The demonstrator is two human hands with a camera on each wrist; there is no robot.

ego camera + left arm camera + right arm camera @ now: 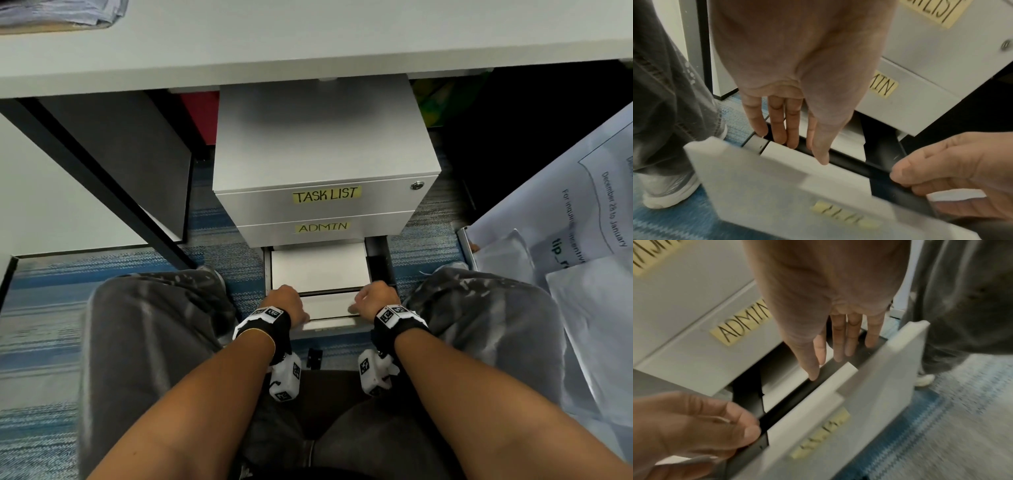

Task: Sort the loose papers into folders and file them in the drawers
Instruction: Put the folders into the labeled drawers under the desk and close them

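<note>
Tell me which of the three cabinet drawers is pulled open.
The bottom drawer, below the shut TASK LIST drawer and ADMIN drawer. It alone juts out, both hands at its front edge.

Drawer cabinet (pixel 325 144): painted sheet metal, smooth, satin pale grey; bright metal lock (pixel 417 185). Labels (pixel 326 196): matt yellow paper, hand-inked. Bottom drawer (pixel 329 323): same smooth metal, matt black inner rails. Carpet (pixel 44 308): rough woven blue-grey cloth. Trousers (pixel 147 329): matt grey fabric. Sleeves (pixel 565 219): glossy clear plastic over paper.

top drawer (pixel 325 202) label reads "task list"; second drawer (pixel 322 231) "admin"
</note>
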